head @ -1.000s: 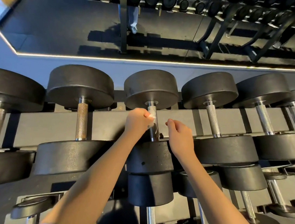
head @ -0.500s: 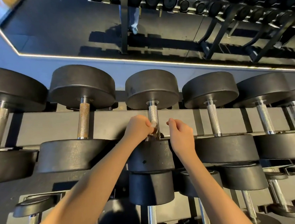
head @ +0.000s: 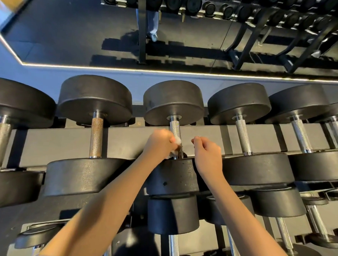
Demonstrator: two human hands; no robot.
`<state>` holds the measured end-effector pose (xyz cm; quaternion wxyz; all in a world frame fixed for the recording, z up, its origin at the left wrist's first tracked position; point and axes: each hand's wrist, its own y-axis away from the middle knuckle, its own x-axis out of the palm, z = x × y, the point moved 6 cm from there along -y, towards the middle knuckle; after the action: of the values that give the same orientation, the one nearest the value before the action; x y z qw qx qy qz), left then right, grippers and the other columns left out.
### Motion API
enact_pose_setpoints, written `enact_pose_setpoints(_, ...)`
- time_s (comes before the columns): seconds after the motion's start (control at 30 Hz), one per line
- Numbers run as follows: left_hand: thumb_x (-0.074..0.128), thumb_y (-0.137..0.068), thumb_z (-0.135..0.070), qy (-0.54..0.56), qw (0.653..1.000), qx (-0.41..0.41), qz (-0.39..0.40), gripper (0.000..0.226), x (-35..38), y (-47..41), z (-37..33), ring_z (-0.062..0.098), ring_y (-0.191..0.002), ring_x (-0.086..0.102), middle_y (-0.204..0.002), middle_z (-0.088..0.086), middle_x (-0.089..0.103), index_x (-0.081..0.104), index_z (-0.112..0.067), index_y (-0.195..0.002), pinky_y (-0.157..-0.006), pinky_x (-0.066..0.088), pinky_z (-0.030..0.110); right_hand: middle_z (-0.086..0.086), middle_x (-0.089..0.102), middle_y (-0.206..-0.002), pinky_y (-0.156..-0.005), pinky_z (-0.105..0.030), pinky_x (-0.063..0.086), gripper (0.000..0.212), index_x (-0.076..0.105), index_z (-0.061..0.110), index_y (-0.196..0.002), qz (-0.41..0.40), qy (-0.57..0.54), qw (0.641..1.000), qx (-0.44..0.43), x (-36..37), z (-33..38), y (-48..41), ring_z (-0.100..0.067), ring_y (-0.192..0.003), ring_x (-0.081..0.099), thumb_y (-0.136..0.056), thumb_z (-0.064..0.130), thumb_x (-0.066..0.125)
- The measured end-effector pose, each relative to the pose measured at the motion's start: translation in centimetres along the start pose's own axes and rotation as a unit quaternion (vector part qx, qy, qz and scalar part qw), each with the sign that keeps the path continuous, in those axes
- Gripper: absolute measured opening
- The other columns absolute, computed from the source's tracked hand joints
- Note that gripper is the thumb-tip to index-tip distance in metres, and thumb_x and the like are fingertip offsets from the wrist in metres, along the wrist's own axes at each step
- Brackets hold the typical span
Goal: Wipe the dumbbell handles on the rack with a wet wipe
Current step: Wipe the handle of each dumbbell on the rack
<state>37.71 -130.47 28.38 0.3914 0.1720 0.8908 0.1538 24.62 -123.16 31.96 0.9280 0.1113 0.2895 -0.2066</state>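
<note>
My left hand [head: 159, 145] grips the wipe [head: 177, 141], wrapped round the low end of the middle handle [head: 174, 127]. A white tuft pokes out past my fingers at 3 o'clock. My right hand [head: 208, 155] hovers just beside the handle, also at 3 o'clock, fingers loosely curled. Nothing shows in it, and it touches neither wipe nor steel.

The handle runs from 12 to 6 o'clock across the rack [head: 67, 140], and my grip sits at the 6 o'clock end, against the near weight. The bare knurled stretch toward 12 looks unwiped, I reckon. To do it well I would keep the wipe closed right round the bar and slide toward 12 while twisting my wrist, so the far side gets rubbed too. Knurling snags and shreds thin cloth, so firm, steady pressure should beat fast scrubbing. I would refold when the wipe bunches.

My right hand could steady the near weight if the dumbbell rolls. Next along at 3 o'clock is another handle [head: 243, 138].
</note>
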Motion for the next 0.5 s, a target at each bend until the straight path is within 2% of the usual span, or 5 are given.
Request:
enact_pose_setpoints(0.1, 0.063, -0.086, -0.016, 0.085, 0.992, 0.057, -0.078, 0.017, -1.1, -0.4, -0.6, 0.016, -0.063, 0.060, -0.071, 0.002, 0.061, 0.067, -0.001, -0.092, -0.055, 0.049, 0.023, -0.021, 0.065, -0.089, -0.063, -0.027, 0.044, 0.037, 0.065, -0.004, -0.093, -0.004, -0.011, 1.000, 0.002, 0.0, -0.1, 0.0, -0.029, -0.083, 0.060, -0.099, 0.025, 0.042)
enact_pose_setpoints(0.23, 0.062, -0.090, -0.020, 0.035, 0.983, 0.094, -0.151, 0.019, -2.6, -2.2, -1.8, 0.020, -0.086, 0.061, -0.091, 0.005, 0.064, 0.067, -0.009, -0.105, -0.070, 0.043, 0.025, -0.021, 0.066, -0.097, -0.069, -0.024, 0.046, 0.036, 0.065, -0.004, -0.096, -0.012, -0.017, 1.000, 0.009, -0.2, -0.1, 0.1, -0.027, -0.091, 0.060, -0.099, 0.023, 0.042)
enact_pose_setpoints(0.43, 0.063, -0.085, -0.015, -0.033, 0.985, 0.146, -0.087, 0.014, -0.8, -1.3, -1.4, 0.019, -0.075, 0.049, -0.083, 0.002, 0.048, 0.073, -0.007, -0.088, -0.063, 0.038, 0.026, -0.021, 0.066, -0.099, -0.083, -0.035, 0.048, 0.035, 0.065, -0.004, -0.097, -0.012, -0.008, 1.000, 0.007, -0.2, -0.1, 0.2, -0.028, -0.093, 0.060, -0.099, 0.022, 0.042)
enact_pose_setpoints(0.47, 0.064, -0.082, -0.011, -0.026, 0.985, 0.154, -0.068, 0.017, -0.6, -0.9, -1.4, 0.019, -0.070, 0.047, -0.077, 0.002, 0.047, 0.058, 0.001, -0.071, -0.058, 0.035, 0.025, -0.022, 0.066, -0.099, -0.082, -0.036, 0.047, 0.036, 0.066, -0.005, -0.097, -0.012, -0.006, 1.000, 0.006, -0.2, -0.1, 0.2, -0.030, -0.093, 0.059, -0.099, 0.022, 0.042)
enact_pose_setpoints(0.5, 0.064, -0.080, -0.006, -0.022, 0.985, 0.165, -0.051, 0.017, -0.4, -0.5, -1.4, 0.018, -0.065, 0.045, -0.072, 0.002, 0.047, 0.061, -0.017, -0.067, -0.052, 0.034, 0.024, -0.023, 0.066, -0.099, -0.082, -0.037, 0.047, 0.036, 0.065, -0.006, -0.097, -0.011, -0.007, 1.000, 0.005, -0.1, -0.1, 0.1, -0.032, -0.094, 0.059, -0.099, 0.021, 0.042)
